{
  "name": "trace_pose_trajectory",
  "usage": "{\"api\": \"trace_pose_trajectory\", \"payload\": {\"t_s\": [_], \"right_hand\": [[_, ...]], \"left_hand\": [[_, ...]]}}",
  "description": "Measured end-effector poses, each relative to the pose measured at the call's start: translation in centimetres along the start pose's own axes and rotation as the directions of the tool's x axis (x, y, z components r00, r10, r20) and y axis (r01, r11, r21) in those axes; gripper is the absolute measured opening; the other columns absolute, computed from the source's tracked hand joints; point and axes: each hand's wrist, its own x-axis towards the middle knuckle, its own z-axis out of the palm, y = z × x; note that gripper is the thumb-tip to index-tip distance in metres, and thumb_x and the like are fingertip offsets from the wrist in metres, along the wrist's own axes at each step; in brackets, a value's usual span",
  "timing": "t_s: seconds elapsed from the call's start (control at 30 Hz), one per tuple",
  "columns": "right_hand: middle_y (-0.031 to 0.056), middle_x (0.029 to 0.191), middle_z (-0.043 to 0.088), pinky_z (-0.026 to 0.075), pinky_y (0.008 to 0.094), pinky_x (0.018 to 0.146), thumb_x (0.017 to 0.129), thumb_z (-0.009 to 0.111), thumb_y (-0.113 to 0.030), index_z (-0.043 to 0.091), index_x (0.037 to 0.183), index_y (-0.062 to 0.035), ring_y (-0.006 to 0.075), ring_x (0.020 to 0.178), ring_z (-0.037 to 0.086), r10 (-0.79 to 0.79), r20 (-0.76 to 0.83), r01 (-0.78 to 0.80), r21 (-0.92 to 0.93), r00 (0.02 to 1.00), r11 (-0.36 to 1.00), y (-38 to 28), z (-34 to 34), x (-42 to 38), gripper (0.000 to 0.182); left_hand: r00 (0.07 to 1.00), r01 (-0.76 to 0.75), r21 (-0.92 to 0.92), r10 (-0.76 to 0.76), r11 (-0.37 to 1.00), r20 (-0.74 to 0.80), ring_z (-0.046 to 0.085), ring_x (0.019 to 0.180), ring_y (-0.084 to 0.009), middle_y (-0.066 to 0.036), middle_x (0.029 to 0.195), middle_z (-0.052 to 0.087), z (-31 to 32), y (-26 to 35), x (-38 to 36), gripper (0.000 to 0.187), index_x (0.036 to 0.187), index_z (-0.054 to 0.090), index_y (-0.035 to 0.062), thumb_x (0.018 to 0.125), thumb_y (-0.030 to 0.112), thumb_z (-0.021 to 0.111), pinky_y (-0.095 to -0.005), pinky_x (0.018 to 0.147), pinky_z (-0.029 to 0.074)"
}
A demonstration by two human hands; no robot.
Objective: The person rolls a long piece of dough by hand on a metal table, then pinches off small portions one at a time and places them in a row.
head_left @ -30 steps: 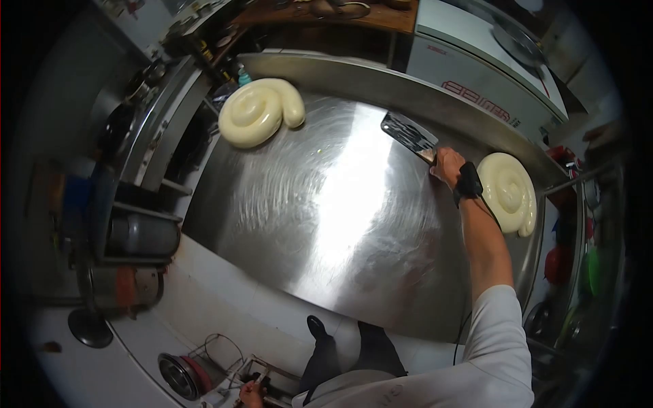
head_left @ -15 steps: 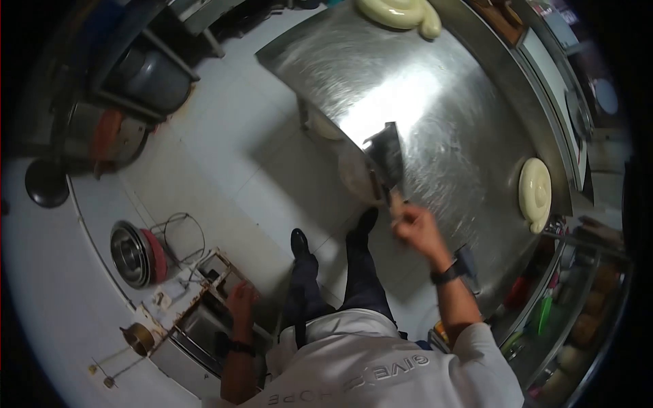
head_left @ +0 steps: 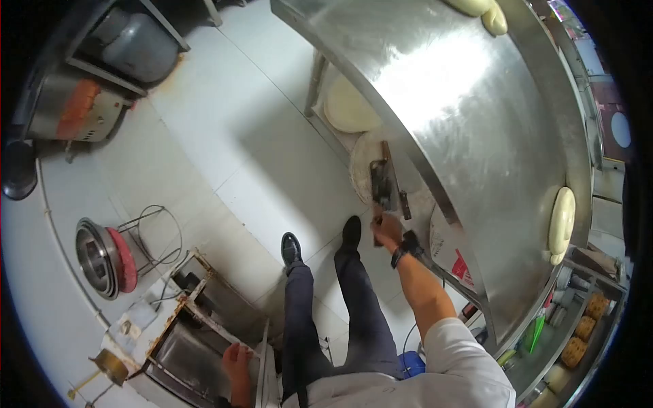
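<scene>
My right hand (head_left: 387,230) is closed round the handle of a broad-bladed scraper (head_left: 381,186), held upright beside the metal table's near edge, over the lower shelf. My left hand (head_left: 237,359) hangs low beside the rusty-edged metal unit; its fingers look curled, but whether they hold anything is not visible. On the steel table (head_left: 503,156) lie a coil of pale dough (head_left: 562,221) at the right edge and another dough piece (head_left: 494,19) at the top, partly cut off.
Under the table, a shelf bears round pale boards (head_left: 348,103). Nested steel bowls (head_left: 95,256) stand on the left beside a wire stand (head_left: 153,234). A gas cylinder (head_left: 139,51) and large pot (head_left: 81,109) are at upper left. Shelves with food (head_left: 583,328) stand at lower right.
My right hand has moved with the scraper from above the tabletop to beside its edge. The view has shifted, so more of the shelf below shows.
</scene>
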Motion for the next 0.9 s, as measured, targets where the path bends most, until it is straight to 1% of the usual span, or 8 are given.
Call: {"api": "trace_pose_trajectory", "payload": {"t_s": [0.17, 0.23, 0.53, 0.63, 0.73, 0.8, 0.87, 0.9], "right_hand": [[0.0255, 0.087, 0.069, 0.053, 0.0529, 0.073, 0.084, 0.07, -0.03, 0.069, 0.09, 0.0045, 0.0419, 0.082, 0.068, 0.086, -0.134, -0.109, -0.177, 0.987, 0.978, 8.6, 1.4, 9.8, 0.035], [0.024, 0.086, 0.068, 0.053, 0.0524, 0.072, 0.087, 0.069, -0.028, 0.069, 0.09, 0.0051, 0.0412, 0.08, 0.068, 0.044, -0.187, -0.084, -0.212, 0.981, 0.974, 9.5, 1.3, 11.9, 0.034], [0.0336, 0.116, 0.06, 0.051, 0.0491, 0.091, 0.093, 0.062, -0.025, 0.064, 0.111, 0.0094, 0.0471, 0.105, 0.061, 0.355, -0.068, -0.353, 0.036, 0.932, 0.935, 2.6, -3.4, 9.2, 0.039], [0.0281, 0.109, 0.064, 0.046, 0.0531, 0.095, 0.093, 0.066, -0.032, 0.061, 0.118, 0.0053, 0.0443, 0.105, 0.061, -0.101, -0.267, 0.104, -0.003, 0.958, 0.995, 8.0, 0.7, 5.1, 0.045], [0.02, 0.106, 0.067, 0.05, 0.049, 0.091, 0.089, 0.071, -0.026, 0.064, 0.116, -0.0033, 0.04, 0.106, 0.062, 0.045, -0.24, -0.042, 0.018, 0.97, 0.999, 4.7, 0.2, -3.0, 0.036], [0.0196, 0.104, 0.07, 0.053, 0.0477, 0.086, 0.088, 0.071, -0.026, 0.068, 0.113, -0.002, 0.0382, 0.101, 0.067, -0.022, -0.242, 0.052, 0.122, 0.97, 0.991, 2.0, -1.8, -9.4, 0.034], [0.0207, 0.102, 0.07, 0.054, 0.0485, 0.086, 0.088, 0.071, -0.028, 0.069, 0.11, -0.001, 0.0401, 0.099, 0.067, 0.111, -0.113, -0.087, 0.199, 0.987, 0.976, -1.0, -5.4, -15.3, 0.035], [0.0217, 0.099, 0.071, 0.054, 0.0493, 0.085, 0.089, 0.072, -0.03, 0.071, 0.108, 0.0, 0.042, 0.098, 0.067, 0.22, 0.027, -0.22, 0.24, 0.975, 0.946, -2.1, -6.6, -17.1, 0.036]], "left_hand": [[0.995, 0.099, 0.029, -0.098, 0.995, -0.033, 0.066, 0.083, -0.0191, -0.011, 0.105, 0.067, -0.8, -9.3, 2.8, 0.03, 0.124, 0.06, -0.0027, 0.099, 0.012, 0.063, -0.0384, 0.076, 0.057], [0.991, -0.112, 0.455, 0.064, 0.883, 0.12, 0.067, 0.107, -0.0259, -0.017, 0.124, 0.067, -1.9, -12.6, 3.6, 0.042, 0.134, 0.058, -0.0029, 0.101, 0.02, 0.067, -0.0379, 0.094, 0.057], [0.989, 0.139, 0.249, -0.149, 0.958, 0.02, 0.065, 0.113, -0.0262, -0.016, 0.127, 0.066, 2.4, -6.8, 1.0, 0.049, 0.14, 0.054, -0.0017, 0.102, 0.026, 0.066, -0.0408, 0.097, 0.054], [0.979, 0.138, 0.19, -0.163, 0.972, 0.122, 0.057, 0.128, -0.0365, -0.021, 0.136, 0.061, 3.5, -2.1, 1.6, 0.06, 0.145, 0.051, 0.0009, 0.098, 0.033, 0.069, -0.0519, 0.109, 0.045], [0.953, -0.232, 0.031, 0.221, 0.972, 0.207, 0.066, 0.08, -0.0186, -0.011, 0.096, 0.067, 4.9, -1.1, 5.8, 0.027, 0.12, 0.06, -0.0022, 0.096, 0.009, 0.067, -0.0332, 0.073, 0.058], [0.952, -0.283, 0.346, 0.217, 0.894, 0.218, 0.065, 0.08, -0.0169, -0.01, 0.095, 0.066, 7.4, 3.1, 8.4, 0.03, 0.122, 0.06, -0.0012, 0.094, 0.008, 0.069, -0.031, 0.072, 0.058], [0.675, -0.735, 0.304, 0.612, 0.606, 0.413, 0.064, 0.08, -0.0157, -0.008, 0.093, 0.064, 8.8, 3.1, 13.8, 0.033, 0.124, 0.06, -0.0017, 0.094, 0.008, 0.069, -0.0295, 0.072, 0.057], [0.801, -0.548, 0.159, 0.461, 0.821, 0.381, 0.065, 0.079, -0.016, -0.008, 0.094, 0.066, 10.6, 7.2, 11.1, 0.034, 0.126, 0.059, -0.0022, 0.095, 0.009, 0.069, -0.0296, 0.073, 0.056]]}}
